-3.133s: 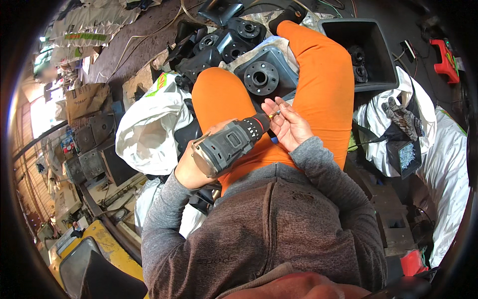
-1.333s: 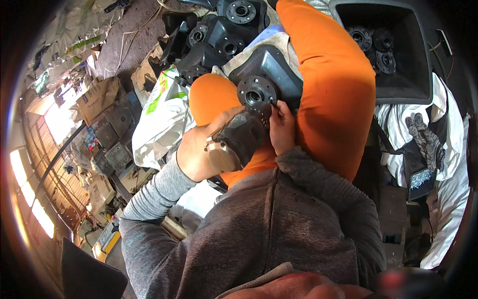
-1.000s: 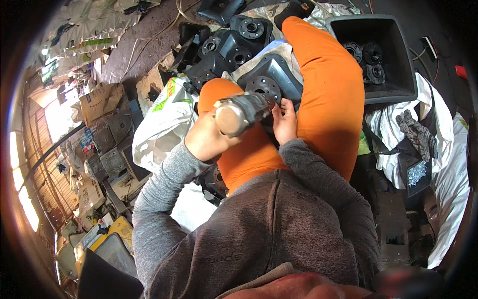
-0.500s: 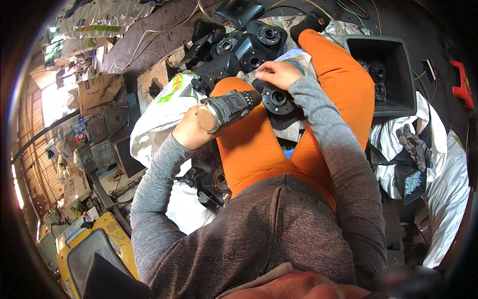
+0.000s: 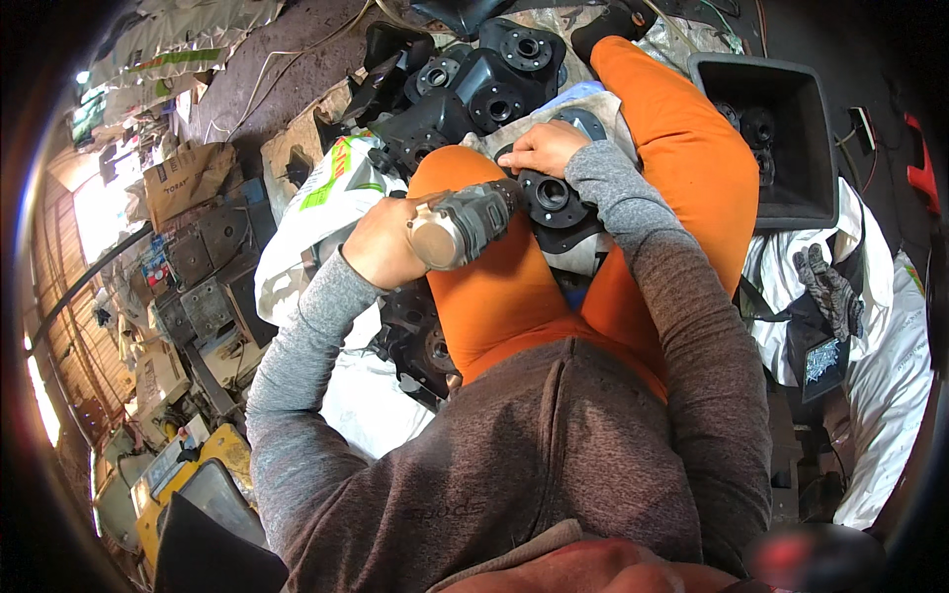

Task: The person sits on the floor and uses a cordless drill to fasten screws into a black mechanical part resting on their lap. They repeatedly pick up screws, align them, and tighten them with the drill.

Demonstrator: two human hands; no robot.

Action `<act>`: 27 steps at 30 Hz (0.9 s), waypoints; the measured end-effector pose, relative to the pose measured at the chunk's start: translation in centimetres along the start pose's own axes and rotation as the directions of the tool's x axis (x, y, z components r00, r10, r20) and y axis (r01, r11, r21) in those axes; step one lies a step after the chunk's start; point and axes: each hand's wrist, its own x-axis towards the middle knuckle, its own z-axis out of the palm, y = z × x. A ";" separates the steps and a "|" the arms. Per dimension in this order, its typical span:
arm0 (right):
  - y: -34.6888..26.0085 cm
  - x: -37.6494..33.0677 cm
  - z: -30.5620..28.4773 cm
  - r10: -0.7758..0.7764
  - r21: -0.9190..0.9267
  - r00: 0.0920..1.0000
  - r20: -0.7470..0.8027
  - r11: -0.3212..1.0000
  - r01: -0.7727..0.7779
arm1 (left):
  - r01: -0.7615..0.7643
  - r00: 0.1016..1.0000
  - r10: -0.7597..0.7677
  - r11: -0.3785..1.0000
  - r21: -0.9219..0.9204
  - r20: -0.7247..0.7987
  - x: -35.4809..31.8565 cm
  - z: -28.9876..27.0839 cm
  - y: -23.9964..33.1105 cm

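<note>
My left hand (image 5: 381,245) is wrapped round a grey cordless drill (image 5: 463,225), held over my left thigh. The drill's dark chuck reaches the near-left rim of a black flanged part (image 5: 565,239) between my knees. This part has a round collar with a central hole and small holes around it. Over its far side, my right hand (image 5: 546,148) is closed, fingers bent and fingertips together near the rim. What they pinch, if anything, is hidden. The drill's tip and its contact with the part cannot be made out.
More black flanged parts (image 5: 494,104) are heaped beyond my left knee. At right stands a black bin (image 5: 828,148) with similar parts inside. A patterned glove (image 5: 828,292) and a small tray of screws (image 5: 820,364) lie on white sacks. A yellow-framed machine (image 5: 232,455) is at lower left.
The drill has swung round in my left hand, its chuck now down at the part's rim. My right hand has drawn its fingers in slightly and stays over the part.
</note>
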 end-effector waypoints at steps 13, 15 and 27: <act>-0.4 0.1 0.0 -0.011 -0.055 1.000 0.001 0.998 0.011 | -0.438 0.897 0.387 0.706 0.556 0.214 1.9 -2.4 0.8; -0.3 0.0 0.2 -0.022 -0.049 1.000 -0.007 0.999 0.021 | -0.456 0.884 0.399 0.627 0.632 0.243 1.6 -2.0 1.8; -0.9 -0.2 -0.5 -0.008 -0.098 0.999 0.035 0.995 0.012 | -0.575 0.757 0.505 0.214 0.790 0.414 2.4 -2.0 3.7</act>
